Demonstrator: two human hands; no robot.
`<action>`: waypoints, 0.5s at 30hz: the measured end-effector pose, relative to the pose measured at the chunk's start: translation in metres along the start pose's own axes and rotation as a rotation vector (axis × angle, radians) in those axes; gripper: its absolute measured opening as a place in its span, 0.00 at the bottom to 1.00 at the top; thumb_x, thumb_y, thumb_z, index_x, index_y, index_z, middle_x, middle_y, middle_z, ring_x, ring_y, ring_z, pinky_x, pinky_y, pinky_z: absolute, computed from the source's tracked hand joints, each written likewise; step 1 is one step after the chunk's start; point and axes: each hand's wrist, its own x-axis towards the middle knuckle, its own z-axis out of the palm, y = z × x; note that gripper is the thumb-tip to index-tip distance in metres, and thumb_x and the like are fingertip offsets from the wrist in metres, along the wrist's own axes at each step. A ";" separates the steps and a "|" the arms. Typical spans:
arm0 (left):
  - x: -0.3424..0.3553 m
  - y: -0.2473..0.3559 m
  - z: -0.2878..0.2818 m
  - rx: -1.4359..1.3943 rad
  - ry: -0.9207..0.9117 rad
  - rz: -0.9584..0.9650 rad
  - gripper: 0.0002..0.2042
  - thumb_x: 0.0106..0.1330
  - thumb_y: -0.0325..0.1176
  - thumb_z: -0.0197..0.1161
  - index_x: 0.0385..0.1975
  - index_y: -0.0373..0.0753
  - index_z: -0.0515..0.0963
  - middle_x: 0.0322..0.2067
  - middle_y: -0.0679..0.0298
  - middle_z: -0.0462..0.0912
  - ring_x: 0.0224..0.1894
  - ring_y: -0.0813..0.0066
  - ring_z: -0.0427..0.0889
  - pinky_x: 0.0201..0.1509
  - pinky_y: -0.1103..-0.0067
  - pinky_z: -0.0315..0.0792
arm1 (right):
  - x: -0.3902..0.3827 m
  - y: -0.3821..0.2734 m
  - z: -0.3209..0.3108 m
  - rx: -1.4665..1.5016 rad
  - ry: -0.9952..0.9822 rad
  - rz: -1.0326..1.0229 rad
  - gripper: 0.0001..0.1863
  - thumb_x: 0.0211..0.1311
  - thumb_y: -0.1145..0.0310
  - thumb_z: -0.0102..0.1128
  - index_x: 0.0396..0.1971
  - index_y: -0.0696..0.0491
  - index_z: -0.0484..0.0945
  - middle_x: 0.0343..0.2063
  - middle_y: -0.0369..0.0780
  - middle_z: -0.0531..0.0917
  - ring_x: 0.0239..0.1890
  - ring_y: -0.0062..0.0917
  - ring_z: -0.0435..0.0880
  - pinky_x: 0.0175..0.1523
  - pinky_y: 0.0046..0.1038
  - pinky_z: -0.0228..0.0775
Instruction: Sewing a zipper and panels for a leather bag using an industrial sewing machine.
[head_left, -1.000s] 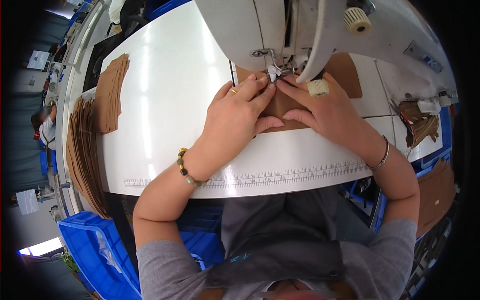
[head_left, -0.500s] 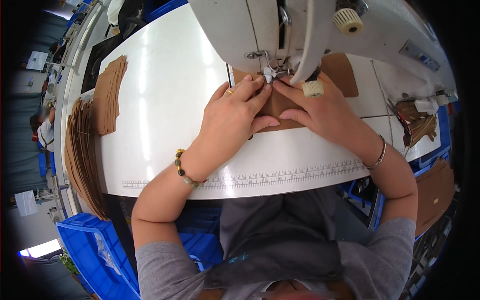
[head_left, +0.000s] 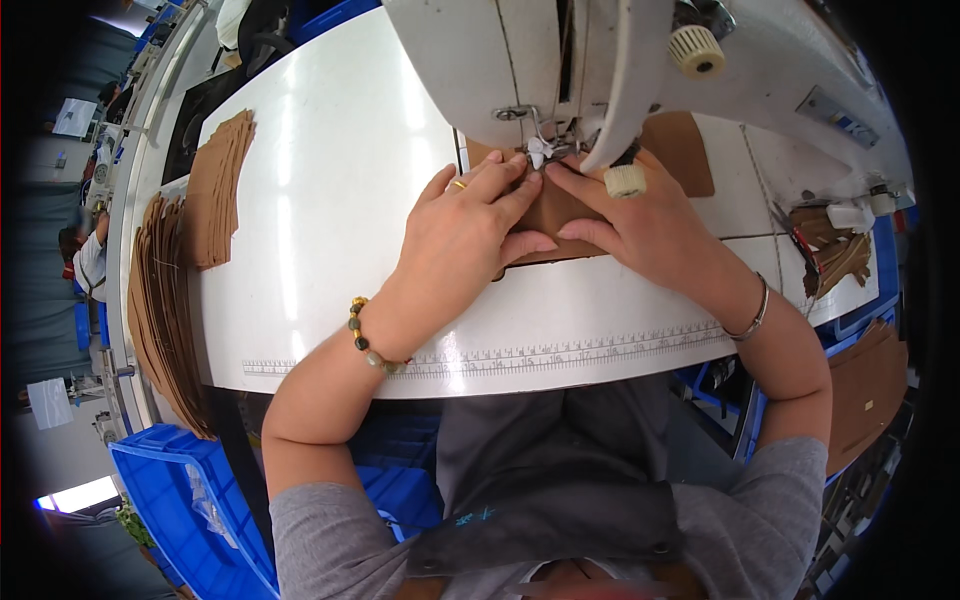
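Note:
A brown panel (head_left: 555, 213), of leather or stiff cloth, lies under the presser foot (head_left: 538, 152) of a white sewing machine (head_left: 490, 70). My left hand (head_left: 467, 215) rests on the panel's left part, fingers stretched toward the foot and thumb pointing right. On the other side my right hand (head_left: 650, 220) lies with its forefinger close to the foot and its thumb facing the left one. Both hands press down with fingers apart rather than wrapped round the panel. The needle point is too small to make out, and the machine head covers part of my right fingers.
Brown panels stand in a stack (head_left: 165, 310) at the table's left edge, with a smaller pile (head_left: 222, 190) beside it. Scissors (head_left: 797, 238) and brown scraps (head_left: 835, 250) lie at the right. A blue crate (head_left: 185, 490) sits below left. A printed ruler (head_left: 500, 360) runs along the front edge.
The metal lever in the slot of the machine head has dropped from sight. The panel's near edge has slid slightly away from me under my hands, which have hardly moved.

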 end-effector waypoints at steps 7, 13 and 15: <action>-0.002 0.001 -0.002 0.099 -0.005 -0.004 0.30 0.59 0.54 0.72 0.58 0.42 0.85 0.57 0.65 0.85 0.57 0.64 0.84 0.70 0.60 0.71 | 0.003 0.009 -0.008 -0.164 0.050 0.144 0.28 0.60 0.51 0.71 0.52 0.58 0.83 0.50 0.43 0.87 0.61 0.37 0.82 0.73 0.46 0.65; -0.008 0.001 -0.003 0.155 0.024 -0.029 0.24 0.65 0.47 0.71 0.58 0.42 0.84 0.59 0.64 0.85 0.65 0.62 0.79 0.71 0.60 0.70 | -0.014 -0.035 -0.015 -0.289 -0.109 -0.017 0.32 0.57 0.49 0.72 0.49 0.64 0.85 0.49 0.51 0.88 0.55 0.38 0.85 0.72 0.45 0.67; -0.010 0.002 -0.003 0.096 0.023 -0.034 0.23 0.66 0.45 0.71 0.58 0.41 0.85 0.58 0.63 0.85 0.66 0.60 0.79 0.70 0.62 0.72 | -0.017 -0.045 -0.014 -0.283 -0.070 -0.106 0.32 0.56 0.49 0.73 0.48 0.64 0.85 0.49 0.52 0.88 0.55 0.39 0.85 0.71 0.44 0.68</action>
